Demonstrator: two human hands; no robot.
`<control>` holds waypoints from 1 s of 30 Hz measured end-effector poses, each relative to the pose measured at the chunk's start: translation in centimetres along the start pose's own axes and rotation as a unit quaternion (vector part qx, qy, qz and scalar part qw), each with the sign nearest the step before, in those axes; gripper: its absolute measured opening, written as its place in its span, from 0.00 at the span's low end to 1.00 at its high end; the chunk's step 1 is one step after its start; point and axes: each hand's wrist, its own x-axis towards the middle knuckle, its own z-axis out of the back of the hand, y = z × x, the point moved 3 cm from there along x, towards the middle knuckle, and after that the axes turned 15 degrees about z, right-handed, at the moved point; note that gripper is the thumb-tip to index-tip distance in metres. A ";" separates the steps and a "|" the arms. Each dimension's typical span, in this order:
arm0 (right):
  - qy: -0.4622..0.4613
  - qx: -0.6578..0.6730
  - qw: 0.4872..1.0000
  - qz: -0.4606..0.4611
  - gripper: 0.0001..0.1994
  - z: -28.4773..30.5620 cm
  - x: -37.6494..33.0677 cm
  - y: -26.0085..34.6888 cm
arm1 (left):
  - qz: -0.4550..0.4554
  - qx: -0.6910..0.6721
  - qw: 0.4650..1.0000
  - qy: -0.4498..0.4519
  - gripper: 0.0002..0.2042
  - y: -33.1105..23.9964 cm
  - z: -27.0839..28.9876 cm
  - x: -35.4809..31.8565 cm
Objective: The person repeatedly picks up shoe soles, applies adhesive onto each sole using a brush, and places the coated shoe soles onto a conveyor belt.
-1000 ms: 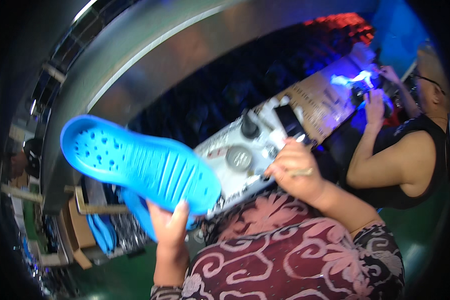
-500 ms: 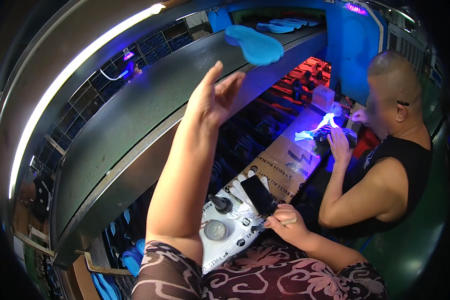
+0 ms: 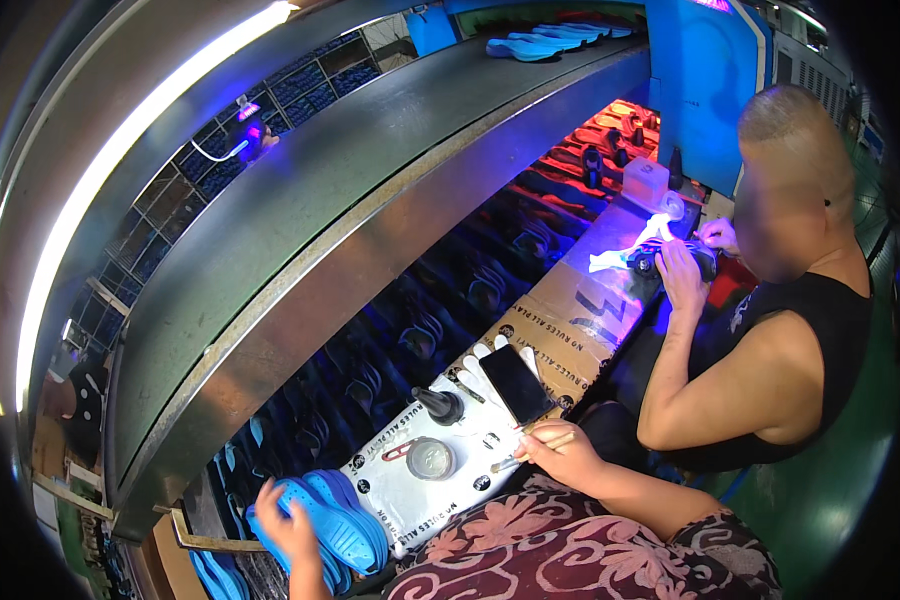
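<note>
At the lower left my left hand [image 3: 288,530], slightly blurred, is beside a stack of blue shoe soles [image 3: 342,515]; its fingers are apart and nothing shows in them. My right hand [image 3: 560,447] is closed on a small brush [image 3: 504,465], whose bristles point left over a white-covered work surface [image 3: 390,500]. An open round jar [image 3: 431,459] of clear or greyish contents stands there, with a small red-handled tool [image 3: 398,452] beside it. A black bottle with a nozzle [image 3: 438,405] is just beyond.
A dark phone [image 3: 517,385] lies on a white glove [image 3: 475,375]. More blue soles [image 3: 540,45] rest at the far end of the raised conveyor belt [image 3: 370,130]. Dark shoes [image 3: 420,330] fill the lower level. A co-worker [image 3: 750,330] handles a shoe under violet light at right.
My left hand has dropped from above the belt to the sole stack. The blue sole near it, seemingly airborne, is no longer there; soles lie farther along the belt. The right hand keeps the brush.
</note>
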 end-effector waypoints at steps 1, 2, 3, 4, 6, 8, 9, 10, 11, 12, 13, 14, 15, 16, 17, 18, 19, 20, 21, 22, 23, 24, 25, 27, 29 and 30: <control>0.012 -0.009 1.000 0.009 0.12 -0.7 0.2 -0.1 | 0.011 0.058 0.996 -0.061 0.15 4.9 2.0 -1.1; 0.008 -0.013 1.000 0.006 0.12 -1.3 0.4 -0.1 | 0.022 0.115 0.986 -0.120 0.15 9.3 3.6 -2.4; 0.033 -0.025 0.999 0.018 0.13 -2.0 0.8 0.1 | 0.042 0.194 0.973 -0.119 0.18 13.6 4.8 -4.2; 0.061 -0.037 0.997 0.029 0.13 -2.9 1.0 0.2 | 0.063 0.273 0.953 -0.118 0.21 16.5 5.7 -5.5; 0.081 -0.022 0.996 0.012 0.14 -4.5 1.4 -0.1 | 0.252 0.198 0.935 0.155 0.26 18.2 6.6 -7.4; 0.075 0.017 0.996 -0.043 0.13 -6.1 1.5 0.1 | 0.251 0.147 0.941 0.170 0.34 22.8 5.8 -8.9; 0.088 0.038 0.992 -0.077 0.13 -6.7 1.7 0.3 | 0.288 0.144 0.937 0.138 0.25 24.3 5.7 -9.2; 0.083 0.051 0.990 -0.099 0.13 -7.1 1.7 0.5 | 0.326 0.143 0.929 0.104 0.17 25.7 5.8 -9.5; 0.078 0.046 0.990 -0.109 0.13 -7.3 1.5 -0.1 | 0.308 0.131 0.935 0.114 0.16 26.6 5.6 -9.3; 0.077 0.044 0.989 -0.121 0.12 -7.4 1.0 -0.8 | 0.293 0.122 0.940 0.123 0.16 26.5 5.9 -8.9; 0.066 0.038 0.989 -0.125 0.12 -7.4 0.7 -1.2 | 0.338 0.083 0.925 0.154 0.15 24.7 6.5 -8.3; 0.060 0.034 0.989 -0.128 0.12 -7.6 0.6 -1.5 | 0.308 0.068 0.936 0.157 0.14 23.1 6.6 -7.5; 0.043 0.036 0.990 -0.127 0.13 -7.5 0.4 -1.5 | 0.344 0.102 0.915 0.183 0.15 21.4 7.3 -7.7; 0.023 0.039 0.991 -0.127 0.13 -7.1 0.2 -1.4 | 0.284 0.139 0.937 0.149 0.15 23.4 7.3 -7.9; 0.015 0.039 0.992 -0.122 0.14 -7.0 0.2 -1.4 | 0.271 0.116 0.947 0.127 0.16 23.3 7.4 -8.0; 0.007 0.039 0.992 -0.118 0.15 -7.1 0.2 -1.3 | 0.301 0.158 0.935 0.100 0.16 23.2 8.0 -8.4; 0.002 0.035 0.991 -0.130 0.16 -6.8 0.1 -1.5 | 0.303 0.118 0.943 0.077 0.16 21.6 8.0 -8.0; -0.003 0.030 0.990 -0.140 0.17 -6.7 0.2 -1.7 | 0.302 0.079 0.949 0.050 0.15 19.8 8.2 -7.8; -0.002 0.028 0.990 -0.136 0.18 -6.9 0.3 -1.5 | 0.404 -0.106 0.904 0.092 0.18 19.3 8.0 -8.4; -0.005 0.025 0.991 -0.130 0.18 -7.1 0.5 -1.6 | 0.481 -0.291 0.818 0.122 0.20 18.6 7.6 -9.2; 0.010 0.019 0.991 -0.131 0.19 -7.2 0.6 -1.7 | 0.542 -0.358 0.743 0.163 0.19 16.5 7.2 -9.5; 0.023 0.013 0.990 -0.135 0.19 -7.5 0.9 -1.6 | 0.591 -0.421 0.659 0.198 0.17 14.8 7.3 -10.0; 0.032 0.012 0.990 -0.135 0.19 -7.9 1.1 -1.6 | 0.569 -0.497 0.603 0.258 0.19 16.2 7.2 -11.4; 0.037 0.008 0.990 -0.133 0.18 -8.4 1.8 -1.1 | 0.556 -0.532 0.601 0.215 0.24 12.5 6.8 -11.2; 0.033 0.011 0.991 -0.126 0.17 -8.5 2.5 -0.9 | 0.534 -0.560 0.608 0.176 0.28 8.6 5.6 -10.9; 0.023 0.027 0.991 -0.126 0.19 -8.6 2.9 -0.4 | 0.513 -0.567 0.620 0.176 0.30 7.4 5.0 -10.9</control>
